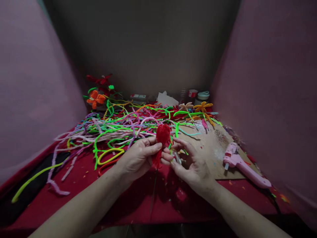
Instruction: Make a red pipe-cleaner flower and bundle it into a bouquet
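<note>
Near the middle of the head view, a fuzzy red pipe-cleaner petal (162, 134) stands upright, its rounded end on top and loose red ends hanging below. My left hand (140, 153) pinches it low on its left side between thumb and fingers. From the right, my right hand (190, 163) curls its fingers close to the petal's base. A whitish, see-through object (176, 158) shows between its thumb and fingers; its kind is unclear. A thin dark line, perhaps a wire, runs down below the hands.
A heap of coloured pipe cleaners (119, 127) spreads across the red cloth (119, 198). Yellow-handled scissors (110, 157) lie beside my left forearm. At right, a pink glue gun (244, 165) rests on a board (210, 158). Pipe-cleaner flowers (96, 99) and a lidded container (203, 96) stand behind.
</note>
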`<state>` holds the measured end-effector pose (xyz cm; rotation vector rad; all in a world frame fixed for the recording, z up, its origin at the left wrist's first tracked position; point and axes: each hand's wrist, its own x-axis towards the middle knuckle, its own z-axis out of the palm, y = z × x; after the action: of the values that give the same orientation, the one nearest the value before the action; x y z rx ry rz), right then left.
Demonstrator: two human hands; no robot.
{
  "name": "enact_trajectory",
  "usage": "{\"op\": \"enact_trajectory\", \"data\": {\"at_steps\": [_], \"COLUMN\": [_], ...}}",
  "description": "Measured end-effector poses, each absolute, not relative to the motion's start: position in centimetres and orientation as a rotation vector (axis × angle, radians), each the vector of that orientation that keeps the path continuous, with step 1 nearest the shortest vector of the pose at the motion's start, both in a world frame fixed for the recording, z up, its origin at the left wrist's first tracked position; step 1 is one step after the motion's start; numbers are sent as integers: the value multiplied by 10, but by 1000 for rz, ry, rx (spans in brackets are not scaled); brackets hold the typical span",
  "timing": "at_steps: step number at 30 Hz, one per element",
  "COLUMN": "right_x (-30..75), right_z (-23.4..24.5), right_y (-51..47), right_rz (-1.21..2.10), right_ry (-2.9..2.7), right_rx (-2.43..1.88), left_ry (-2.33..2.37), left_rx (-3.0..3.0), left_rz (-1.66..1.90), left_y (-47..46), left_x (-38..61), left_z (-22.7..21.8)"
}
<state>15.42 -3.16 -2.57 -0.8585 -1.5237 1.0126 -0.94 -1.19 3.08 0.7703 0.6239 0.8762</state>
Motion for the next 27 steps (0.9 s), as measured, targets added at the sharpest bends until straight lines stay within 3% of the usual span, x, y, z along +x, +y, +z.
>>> {"op": "enact_trajectory", "data": {"at_steps": [7, 12, 15, 22, 27], "right_x": [160, 160, 160, 161, 158], "right_z": [-14, -1, 3, 6, 1], "right_y": [-28, -34, -33, -32, -33], "right_rz": [1138, 590, 450, 959, 987], "right_ry": [-1603, -1890, -1911, -1785, -1772], "right_rx": [-927, -917, -911, -954, -938], "left_ry": [631, 570, 559, 582, 620], "left_rx": [811, 846, 838, 795, 724], "left_rz": [913, 909, 899, 902, 928], "left_y": [-13, -14, -15, -17, -12], "left_x": [-9, -8, -8, -6, -7], "left_z": [30, 29, 31, 33, 27]}}
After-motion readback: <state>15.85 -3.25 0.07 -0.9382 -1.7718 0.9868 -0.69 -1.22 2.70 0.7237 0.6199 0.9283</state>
